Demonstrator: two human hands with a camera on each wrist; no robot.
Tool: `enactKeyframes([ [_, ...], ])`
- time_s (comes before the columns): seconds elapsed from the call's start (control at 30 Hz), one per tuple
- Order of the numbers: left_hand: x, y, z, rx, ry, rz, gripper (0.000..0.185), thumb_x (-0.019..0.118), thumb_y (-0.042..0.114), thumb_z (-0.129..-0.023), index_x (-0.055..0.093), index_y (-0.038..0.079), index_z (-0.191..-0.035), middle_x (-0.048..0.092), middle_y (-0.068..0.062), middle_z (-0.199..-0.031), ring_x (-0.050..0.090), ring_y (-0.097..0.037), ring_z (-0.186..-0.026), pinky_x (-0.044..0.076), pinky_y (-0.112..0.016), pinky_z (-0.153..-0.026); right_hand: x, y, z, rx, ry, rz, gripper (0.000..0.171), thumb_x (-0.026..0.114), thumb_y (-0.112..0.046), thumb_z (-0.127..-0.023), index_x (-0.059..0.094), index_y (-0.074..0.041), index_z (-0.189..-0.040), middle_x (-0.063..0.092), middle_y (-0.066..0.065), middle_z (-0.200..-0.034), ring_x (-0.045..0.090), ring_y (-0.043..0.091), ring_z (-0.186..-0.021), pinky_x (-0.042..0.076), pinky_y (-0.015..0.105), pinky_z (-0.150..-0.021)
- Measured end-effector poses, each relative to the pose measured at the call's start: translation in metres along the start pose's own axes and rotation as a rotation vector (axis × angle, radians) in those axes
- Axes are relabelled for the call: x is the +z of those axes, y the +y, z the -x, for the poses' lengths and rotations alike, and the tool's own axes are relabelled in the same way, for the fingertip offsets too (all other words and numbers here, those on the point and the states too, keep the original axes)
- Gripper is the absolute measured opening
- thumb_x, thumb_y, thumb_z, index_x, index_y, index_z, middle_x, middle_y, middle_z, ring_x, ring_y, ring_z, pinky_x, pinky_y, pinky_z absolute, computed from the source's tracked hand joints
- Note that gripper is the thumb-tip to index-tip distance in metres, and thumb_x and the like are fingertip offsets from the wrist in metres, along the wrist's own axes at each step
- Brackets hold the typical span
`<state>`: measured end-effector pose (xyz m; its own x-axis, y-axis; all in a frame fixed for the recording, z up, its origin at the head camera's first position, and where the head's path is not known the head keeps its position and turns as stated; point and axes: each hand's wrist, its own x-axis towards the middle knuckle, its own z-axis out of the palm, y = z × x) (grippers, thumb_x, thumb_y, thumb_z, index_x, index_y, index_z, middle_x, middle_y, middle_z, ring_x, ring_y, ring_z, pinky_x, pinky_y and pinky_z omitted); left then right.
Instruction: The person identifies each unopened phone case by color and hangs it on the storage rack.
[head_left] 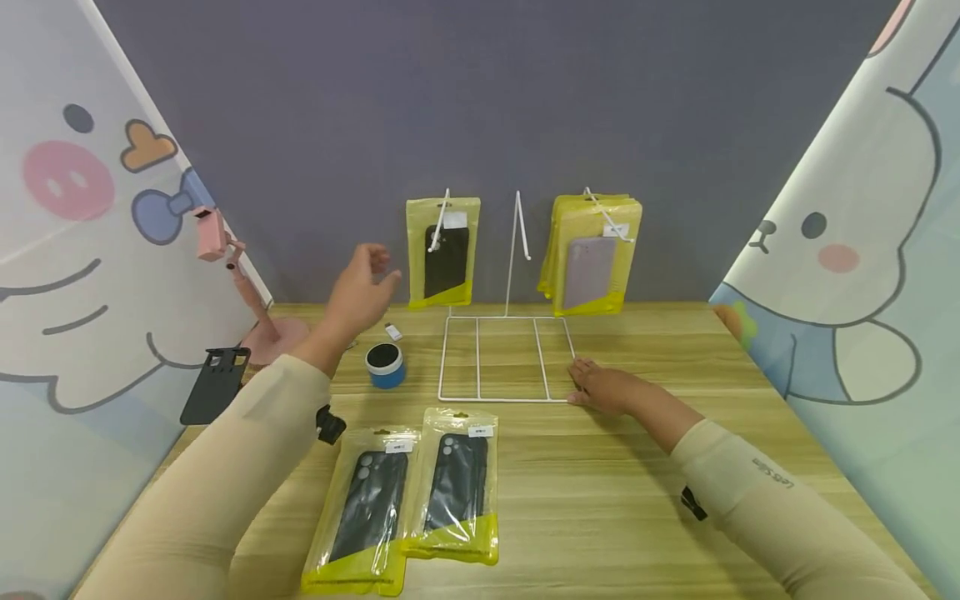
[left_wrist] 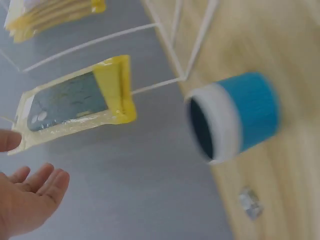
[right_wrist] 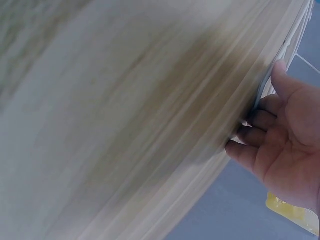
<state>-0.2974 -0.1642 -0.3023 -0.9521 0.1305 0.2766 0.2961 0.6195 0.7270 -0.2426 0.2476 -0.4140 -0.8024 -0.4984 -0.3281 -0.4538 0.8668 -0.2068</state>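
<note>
A white wire display rack (head_left: 508, 401) stands on the table, with hooks rising at its back. My right hand (head_left: 606, 388) grips the front right corner of its base, thumb at the front wire and fingers at the side. My left hand (head_left: 362, 292) is raised left of the rack, fingers loosely bent and holding nothing. Just to its right, a bagged black phone case (head_left: 446, 260) hangs on the left hook. Several bagged phone cases (head_left: 592, 267) hang on the right hook, a light purple one in front. The middle hook (head_left: 523, 229) bears nothing.
Two bagged black phone cases (head_left: 373, 504) (head_left: 457, 483) lie side by side at the table's front. A blue and white round jar (head_left: 386, 372) stands left of the rack, with a small white item (head_left: 393, 332) behind it. A pink stand (head_left: 251, 292) with a black holder (head_left: 215, 387) is farther left.
</note>
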Motion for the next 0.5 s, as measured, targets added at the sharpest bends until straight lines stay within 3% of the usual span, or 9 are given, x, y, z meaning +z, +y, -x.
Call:
enactKeyframes([
  [0.17,0.017,-0.003,0.049,0.015,-0.124,-0.073,0.065,0.057,0.039,-0.099,0.03,0.007,-0.148,0.041,-0.016,-0.147,0.044,-0.036,-0.13,0.042,-0.053,-0.105,0.001,0.001,-0.001,0.002,-0.008,-0.002,0.071,0.042,-0.038,-0.105,0.022,0.012,-0.15,0.015,0.033,-0.157,0.014,0.049,-0.146,0.018,0.059,-0.119],
  [0.3,0.042,0.004,0.08,0.069,-0.327,-0.21,0.067,0.061,0.042,-0.096,0.034,0.011,-0.15,0.044,-0.012,-0.148,0.048,-0.035,-0.131,0.043,-0.054,-0.105,0.001,0.002,0.0,0.004,-0.009,0.0,0.07,0.042,-0.038,-0.105,0.023,0.013,-0.15,0.016,0.032,-0.157,0.014,0.049,-0.146,0.018,0.058,-0.119],
  [0.43,0.066,0.005,0.105,0.139,-0.555,-0.385,0.075,0.065,0.042,-0.094,0.034,0.005,-0.151,0.042,-0.017,-0.151,0.043,-0.037,-0.137,0.038,-0.053,-0.111,0.001,0.002,0.0,-0.001,-0.002,0.014,0.071,0.043,-0.038,-0.105,0.024,0.013,-0.149,0.017,0.033,-0.157,0.015,0.049,-0.146,0.018,0.058,-0.119],
  [0.5,0.077,0.001,0.114,0.166,-0.629,-0.466,0.076,0.068,0.041,-0.092,0.037,0.002,-0.149,0.045,-0.02,-0.149,0.044,-0.039,-0.136,0.038,-0.051,-0.111,0.0,0.002,0.0,-0.003,-0.003,0.018,0.071,0.043,-0.039,-0.105,0.024,0.013,-0.149,0.016,0.033,-0.157,0.016,0.049,-0.145,0.019,0.059,-0.119],
])
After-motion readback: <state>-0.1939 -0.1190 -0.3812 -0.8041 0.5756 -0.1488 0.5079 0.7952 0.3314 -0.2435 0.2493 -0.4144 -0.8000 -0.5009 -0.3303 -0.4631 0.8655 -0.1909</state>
